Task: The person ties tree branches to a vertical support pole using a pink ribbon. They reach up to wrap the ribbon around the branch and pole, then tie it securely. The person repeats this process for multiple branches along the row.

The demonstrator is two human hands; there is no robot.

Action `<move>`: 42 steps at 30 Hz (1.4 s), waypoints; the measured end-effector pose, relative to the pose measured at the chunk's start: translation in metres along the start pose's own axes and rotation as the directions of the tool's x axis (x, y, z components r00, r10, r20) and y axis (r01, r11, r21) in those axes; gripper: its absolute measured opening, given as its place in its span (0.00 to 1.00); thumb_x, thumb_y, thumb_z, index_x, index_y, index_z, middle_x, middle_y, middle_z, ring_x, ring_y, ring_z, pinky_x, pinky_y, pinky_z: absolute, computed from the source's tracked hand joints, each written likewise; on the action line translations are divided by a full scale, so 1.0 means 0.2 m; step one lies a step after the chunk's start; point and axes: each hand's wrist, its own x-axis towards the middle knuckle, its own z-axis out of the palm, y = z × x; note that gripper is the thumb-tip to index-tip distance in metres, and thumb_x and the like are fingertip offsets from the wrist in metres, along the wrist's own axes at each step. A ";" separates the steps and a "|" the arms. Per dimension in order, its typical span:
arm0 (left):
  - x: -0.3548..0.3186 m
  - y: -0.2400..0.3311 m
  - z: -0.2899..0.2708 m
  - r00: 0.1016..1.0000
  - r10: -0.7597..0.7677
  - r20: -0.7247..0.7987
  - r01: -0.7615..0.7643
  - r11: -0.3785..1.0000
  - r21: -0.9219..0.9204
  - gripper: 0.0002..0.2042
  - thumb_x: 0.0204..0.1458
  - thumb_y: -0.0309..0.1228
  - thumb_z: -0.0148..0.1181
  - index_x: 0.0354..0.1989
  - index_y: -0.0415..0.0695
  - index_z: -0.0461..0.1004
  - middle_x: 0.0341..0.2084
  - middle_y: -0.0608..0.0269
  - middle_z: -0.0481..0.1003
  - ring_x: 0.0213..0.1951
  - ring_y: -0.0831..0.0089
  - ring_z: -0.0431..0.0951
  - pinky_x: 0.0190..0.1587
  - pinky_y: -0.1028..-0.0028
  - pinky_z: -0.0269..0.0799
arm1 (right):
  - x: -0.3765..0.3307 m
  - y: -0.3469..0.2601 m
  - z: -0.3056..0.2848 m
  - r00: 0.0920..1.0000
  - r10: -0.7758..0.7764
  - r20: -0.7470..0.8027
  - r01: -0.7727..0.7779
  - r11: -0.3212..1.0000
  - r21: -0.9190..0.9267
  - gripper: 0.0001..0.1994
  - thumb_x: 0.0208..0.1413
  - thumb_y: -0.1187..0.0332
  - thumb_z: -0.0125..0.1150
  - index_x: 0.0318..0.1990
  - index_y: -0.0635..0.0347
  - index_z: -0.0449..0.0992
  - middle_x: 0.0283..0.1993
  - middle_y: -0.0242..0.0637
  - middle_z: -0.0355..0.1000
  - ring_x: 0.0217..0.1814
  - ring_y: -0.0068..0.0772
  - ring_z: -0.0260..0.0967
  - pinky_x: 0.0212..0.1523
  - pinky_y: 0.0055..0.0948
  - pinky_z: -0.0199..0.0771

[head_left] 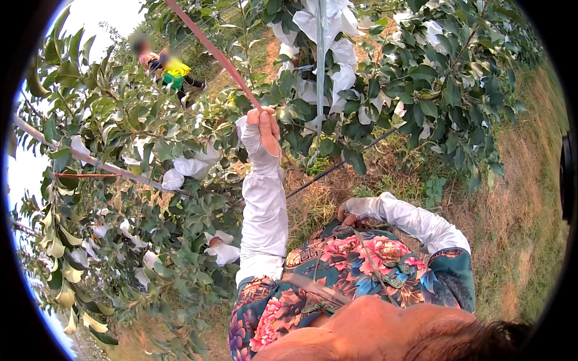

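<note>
My left hand (265, 127) is raised in front of me, its fingers wrapped round a long reddish-brown strip (220, 55). The strip runs taut from the top edge down to my fist; whether it is a branch or a band I cannot tell. My right hand (348, 216) is low at my waist, fingers curled in near the front of my flowered top (373, 256). What it holds, if anything, is hidden. White sleeves cover both forearms. Beyond my left hand, white bags (343, 69) hang among the leaves beside a pale hanging strip (321, 60).
Leafy branches with more white bags (188, 168) fill the left side. A thick pale branch (114, 168) crosses there. A thin dark rod or line (337, 166) slants ahead of me. Two people (171, 69) are farther off at upper left. Dry grass (512, 240) lies to the right.
</note>
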 end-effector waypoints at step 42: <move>-0.39 -0.36 -0.19 0.924 -0.381 0.039 0.374 0.921 0.111 0.12 0.59 0.34 0.42 0.31 0.38 0.67 0.08 0.71 0.59 0.12 0.83 0.59 0.15 0.83 0.54 | 0.01 -0.09 0.14 0.742 -0.519 -0.424 0.623 0.301 0.722 0.21 0.44 0.75 0.59 0.48 0.59 0.64 0.36 0.44 0.71 0.23 0.21 0.65 0.14 0.13 0.57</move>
